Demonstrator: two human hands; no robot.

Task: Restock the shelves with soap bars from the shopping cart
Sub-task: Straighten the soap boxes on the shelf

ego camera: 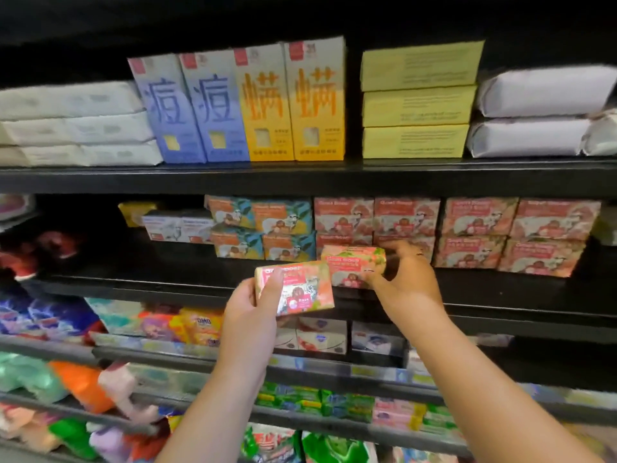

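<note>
My left hand grips a pink rose soap box in front of the middle shelf, thumb across its front. My right hand holds a second pink soap box by its right end, at the shelf's front edge before the stacked pink soap boxes. More pink boxes are stacked to the right. The shopping cart is out of view.
Teal-and-orange soap boxes stand left of the pink stacks, with a dark gap further left. The top shelf holds blue and yellow cartons, yellow boxes and white packs. Lower shelves carry mixed soaps and bagged goods.
</note>
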